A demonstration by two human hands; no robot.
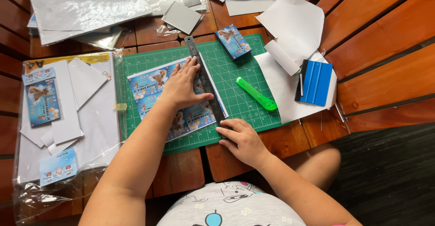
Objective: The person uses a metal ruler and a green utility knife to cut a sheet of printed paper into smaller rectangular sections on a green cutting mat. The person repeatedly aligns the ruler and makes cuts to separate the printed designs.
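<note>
On the green cutting mat (235,94), which I take as my landmark, lies a printed blue sheet (149,87) of small picture labels, and a dark metal ruler (205,82) runs across the sheet's right side from the mat's far edge down to its near edge. My left hand (183,86) lies flat on the sheet and the ruler, fingers (192,67) spread and pressed down, thumb stretched out toward the ruler's edge; I judge that this pins both paper and ruler so neither slips. My right hand (242,140) sits at the mat's near edge, where the ruler ends, fingers curled close together around that end; whether they pinch a blade or only the ruler's tip I cannot tell, since the hand covers it. A light green utility knife (257,94) lies idle on the mat, just right of the ruler and apart from both hands. At the mat's far right corner rests a small stack of cut blue cards (233,40), and off the mat's right edge a blue squeegee (316,83) lies on white backing paper (290,31), near enough to reach. Left of the mat, a clear plastic bag (63,117) holds white sheets and more blue printed pieces, kept out of the cutting area. Beyond the mat's far edge are silvery sheets (86,6). All of it rests on a slatted wooden desk (380,40).
</note>
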